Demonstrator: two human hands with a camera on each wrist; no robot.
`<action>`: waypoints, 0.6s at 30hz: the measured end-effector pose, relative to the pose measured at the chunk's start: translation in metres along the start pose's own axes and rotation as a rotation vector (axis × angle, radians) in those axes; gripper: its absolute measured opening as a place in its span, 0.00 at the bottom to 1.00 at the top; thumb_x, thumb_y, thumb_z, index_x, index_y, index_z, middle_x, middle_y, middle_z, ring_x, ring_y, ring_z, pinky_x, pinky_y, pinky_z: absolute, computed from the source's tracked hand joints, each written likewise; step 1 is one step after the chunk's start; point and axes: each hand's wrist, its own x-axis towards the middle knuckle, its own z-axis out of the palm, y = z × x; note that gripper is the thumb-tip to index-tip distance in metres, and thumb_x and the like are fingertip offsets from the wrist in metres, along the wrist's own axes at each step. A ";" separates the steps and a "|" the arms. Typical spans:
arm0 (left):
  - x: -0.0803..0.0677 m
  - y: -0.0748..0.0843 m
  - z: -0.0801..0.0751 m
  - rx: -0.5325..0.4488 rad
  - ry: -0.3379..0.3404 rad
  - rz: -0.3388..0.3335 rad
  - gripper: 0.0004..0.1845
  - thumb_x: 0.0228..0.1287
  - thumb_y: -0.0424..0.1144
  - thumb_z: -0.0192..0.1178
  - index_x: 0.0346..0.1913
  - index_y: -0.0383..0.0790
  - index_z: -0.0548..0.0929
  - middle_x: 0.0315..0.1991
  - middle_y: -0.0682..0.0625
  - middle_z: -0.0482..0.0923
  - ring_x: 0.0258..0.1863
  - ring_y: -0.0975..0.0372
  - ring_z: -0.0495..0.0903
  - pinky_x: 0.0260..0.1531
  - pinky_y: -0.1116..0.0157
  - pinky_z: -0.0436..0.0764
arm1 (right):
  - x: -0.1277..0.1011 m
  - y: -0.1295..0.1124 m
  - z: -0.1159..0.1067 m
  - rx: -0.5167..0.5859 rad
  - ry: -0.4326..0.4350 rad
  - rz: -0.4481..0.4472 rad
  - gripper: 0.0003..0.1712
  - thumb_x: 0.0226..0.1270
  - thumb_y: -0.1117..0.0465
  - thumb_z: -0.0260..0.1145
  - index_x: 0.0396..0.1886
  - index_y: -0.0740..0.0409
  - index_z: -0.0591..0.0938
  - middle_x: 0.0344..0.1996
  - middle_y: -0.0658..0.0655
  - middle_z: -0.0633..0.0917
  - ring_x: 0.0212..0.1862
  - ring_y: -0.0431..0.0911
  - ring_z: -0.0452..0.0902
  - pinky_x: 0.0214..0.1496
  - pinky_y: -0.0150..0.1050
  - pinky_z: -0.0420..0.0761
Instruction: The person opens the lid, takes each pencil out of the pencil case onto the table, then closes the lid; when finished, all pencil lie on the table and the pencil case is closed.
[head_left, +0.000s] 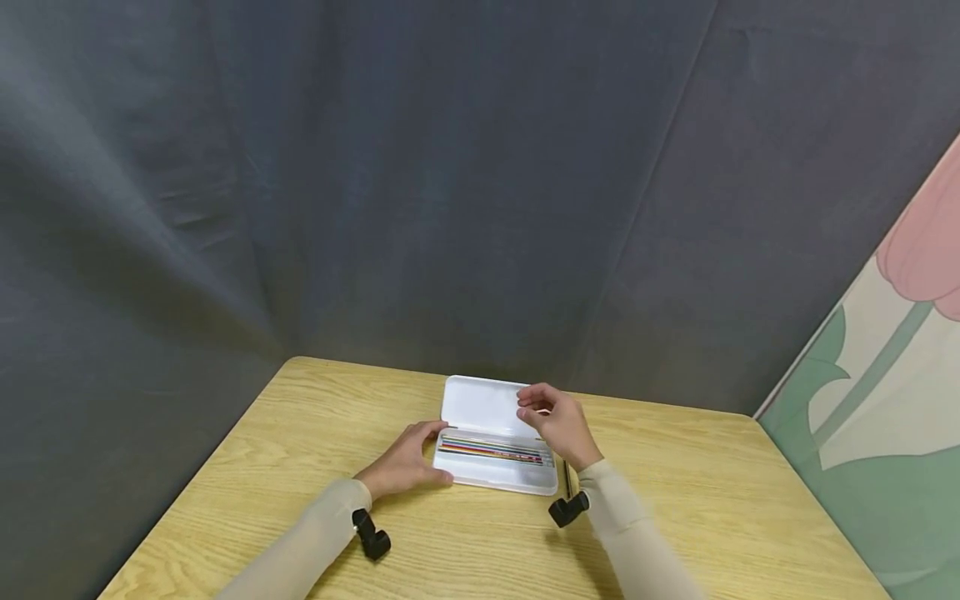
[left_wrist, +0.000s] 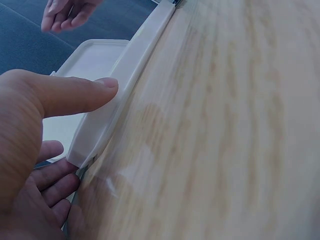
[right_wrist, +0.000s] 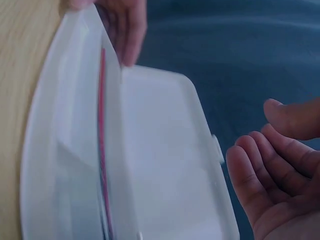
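A white pencil case (head_left: 498,481) lies on the table with its lid (head_left: 480,402) folded back. Several coloured pencils (head_left: 487,451) lie lengthwise inside it, along the hinge side. My left hand (head_left: 405,462) holds the case by its left end; in the left wrist view the thumb (left_wrist: 80,95) rests along the front wall, with the fingers round the end. Above the right part of the lid hovers my right hand (head_left: 566,427), its fingers loosely bent. The right wrist view shows nothing between that thumb and the fingers (right_wrist: 272,170), which are apart from the lid.
The wooden table (head_left: 330,417) ends at a dark grey curtain (head_left: 450,208) behind the case. A thin dark stick-like object (head_left: 567,479) lies right of the case, partly hidden by the right wrist. A cloth with a tulip pattern (head_left: 885,400) hangs at the right.
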 end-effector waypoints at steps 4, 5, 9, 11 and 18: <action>0.001 -0.001 0.001 -0.007 0.004 0.001 0.50 0.39 0.59 0.73 0.68 0.52 0.62 0.64 0.51 0.64 0.64 0.56 0.63 0.64 0.49 0.64 | -0.001 -0.002 0.021 -0.039 -0.064 -0.025 0.11 0.55 0.65 0.70 0.39 0.55 0.83 0.32 0.49 0.84 0.35 0.40 0.80 0.40 0.30 0.80; 0.001 -0.002 0.001 -0.006 0.006 0.002 0.50 0.39 0.59 0.73 0.68 0.52 0.63 0.64 0.51 0.64 0.64 0.56 0.63 0.64 0.49 0.64 | -0.002 -0.001 0.027 -0.058 -0.082 -0.031 0.11 0.55 0.65 0.70 0.39 0.55 0.83 0.32 0.48 0.84 0.34 0.39 0.80 0.40 0.30 0.80; 0.001 -0.001 0.001 -0.001 0.011 0.009 0.49 0.39 0.59 0.73 0.67 0.51 0.63 0.64 0.49 0.65 0.64 0.54 0.63 0.64 0.49 0.64 | -0.009 0.002 0.044 -0.137 -0.166 -0.088 0.09 0.57 0.66 0.68 0.39 0.56 0.82 0.31 0.49 0.84 0.34 0.38 0.80 0.38 0.29 0.80; 0.000 0.000 0.001 0.003 0.009 0.007 0.49 0.40 0.59 0.73 0.68 0.50 0.63 0.64 0.49 0.65 0.64 0.54 0.64 0.64 0.49 0.64 | -0.012 0.004 0.049 -0.190 -0.205 -0.114 0.09 0.57 0.65 0.67 0.39 0.55 0.82 0.31 0.48 0.84 0.34 0.38 0.80 0.38 0.29 0.80; 0.001 0.001 -0.001 -0.003 0.002 0.009 0.49 0.41 0.58 0.72 0.68 0.48 0.63 0.65 0.48 0.64 0.64 0.54 0.63 0.63 0.49 0.64 | -0.013 0.014 0.056 -0.359 -0.279 -0.152 0.10 0.55 0.62 0.70 0.38 0.50 0.82 0.31 0.44 0.84 0.33 0.33 0.78 0.36 0.29 0.78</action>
